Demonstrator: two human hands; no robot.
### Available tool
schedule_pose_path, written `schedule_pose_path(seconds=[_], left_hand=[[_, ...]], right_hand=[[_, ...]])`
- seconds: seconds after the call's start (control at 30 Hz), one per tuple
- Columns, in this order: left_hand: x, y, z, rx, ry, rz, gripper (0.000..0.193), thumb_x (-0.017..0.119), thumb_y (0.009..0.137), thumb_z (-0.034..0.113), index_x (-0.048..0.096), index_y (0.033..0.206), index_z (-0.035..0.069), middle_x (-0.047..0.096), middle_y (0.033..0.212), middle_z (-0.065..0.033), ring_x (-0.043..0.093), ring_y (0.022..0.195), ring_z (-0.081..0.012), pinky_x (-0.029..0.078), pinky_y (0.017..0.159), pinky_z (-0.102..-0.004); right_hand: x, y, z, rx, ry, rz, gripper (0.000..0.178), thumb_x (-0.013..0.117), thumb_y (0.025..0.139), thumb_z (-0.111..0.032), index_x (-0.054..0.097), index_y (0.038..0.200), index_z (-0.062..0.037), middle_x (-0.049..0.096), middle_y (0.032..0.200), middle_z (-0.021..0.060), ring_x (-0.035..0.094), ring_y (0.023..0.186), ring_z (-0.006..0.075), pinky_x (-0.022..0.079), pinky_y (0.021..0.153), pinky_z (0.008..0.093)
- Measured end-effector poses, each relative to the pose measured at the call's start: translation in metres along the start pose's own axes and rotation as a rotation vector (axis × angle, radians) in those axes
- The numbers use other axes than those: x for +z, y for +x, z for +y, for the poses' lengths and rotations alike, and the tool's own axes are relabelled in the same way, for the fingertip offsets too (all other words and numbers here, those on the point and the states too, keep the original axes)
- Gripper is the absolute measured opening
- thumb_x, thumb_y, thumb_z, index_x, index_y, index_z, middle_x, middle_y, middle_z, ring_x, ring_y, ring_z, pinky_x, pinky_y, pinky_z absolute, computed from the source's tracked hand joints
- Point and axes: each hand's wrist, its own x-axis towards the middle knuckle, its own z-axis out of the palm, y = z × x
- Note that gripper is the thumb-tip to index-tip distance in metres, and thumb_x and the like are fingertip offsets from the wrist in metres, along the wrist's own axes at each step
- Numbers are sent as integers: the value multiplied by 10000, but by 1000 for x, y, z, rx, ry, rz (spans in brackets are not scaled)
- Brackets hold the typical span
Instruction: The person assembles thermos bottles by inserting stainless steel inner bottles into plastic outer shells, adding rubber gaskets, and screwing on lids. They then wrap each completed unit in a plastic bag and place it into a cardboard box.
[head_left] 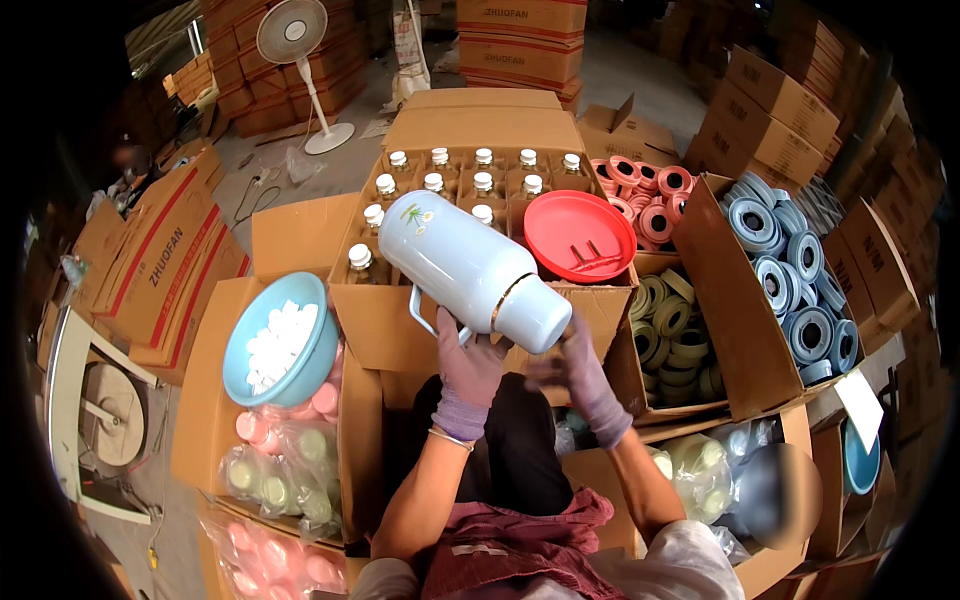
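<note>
A light blue thermos flask (455, 260) with a flower print lies tilted over the front of an open carton, its cup lid (533, 314) toward the lower right. My left hand (468, 372), in a purple-grey glove, grips it from below beside the handle (420, 308). Close to the lid is my gloved right hand (582, 378), smeared by motion, its thumb and fingers apart and nothing visible in them. Behind the flask, several white-capped bottles (483, 183) stand in the carton's (372, 315) dividers. A red plastic dish (578, 228) with small dark strips rests on its right corner.
At left, a blue basin (240, 352) of white caps sits over bagged pink and pale green parts. Cartons at right hold pink rings (655, 222), olive rings (672, 316) and blue rings (806, 254). A standing fan (312, 92) and stacked cartons (522, 45) are farther back.
</note>
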Motion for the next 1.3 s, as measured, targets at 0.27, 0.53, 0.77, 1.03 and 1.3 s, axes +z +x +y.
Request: schedule_pose_path(seconds=[0.27, 0.53, 0.77, 1.03, 1.3], left_hand=[[-6, -27, 27, 81, 252, -28, 489, 419, 1041, 412, 425, 1403, 85, 537, 1348, -82, 528, 1253, -263, 458, 1015, -464], [-78, -67, 137, 168, 1262, 118, 300, 535, 983, 206, 672, 1128, -18, 701, 1036, -93, 655, 941, -163, 517, 806, -303], [-105, -78, 160, 228, 1863, -365, 279, 551, 895, 174, 681, 1054, -14, 698, 1011, -175, 679, 951, -283, 510, 815, -357], [-117, -53, 160, -193, 1617, -411, 300, 556, 939, 223, 635, 1171, 50, 687, 1056, -155, 666, 967, -278, 509, 854, -355], [-142, -44, 151, -460, 1348, -201, 316, 439, 1036, 228, 636, 1197, 40, 704, 1061, -76, 660, 944, -137, 515, 850, -302]], right_hand=[[10, -23, 16, 32, 117, -264, 850, 863, 725, -278, 424, 1400, -6, 514, 1345, 182, 514, 1243, 265, 439, 1037, 375], [-70, 190, 131, -203, -1174, -422, 207, 604, 857, -175, 710, 1031, -137, 685, 1076, 146, 670, 981, 355, 556, 834, 450], [-46, 205, 140, 161, -452, -204, 273, 627, 804, -247, 684, 843, 18, 699, 762, 204, 695, 728, 321, 545, 695, 401], [-4, 56, -45, -1199, -520, -728, 198, 668, 765, -201, 590, 938, -145, 588, 1086, 62, 584, 1054, 259, 455, 1005, 484], [2, 35, -44, -1110, -503, -876, 161, 618, 789, -184, 575, 944, -179, 569, 1117, 55, 548, 1085, 251, 406, 1060, 468]])
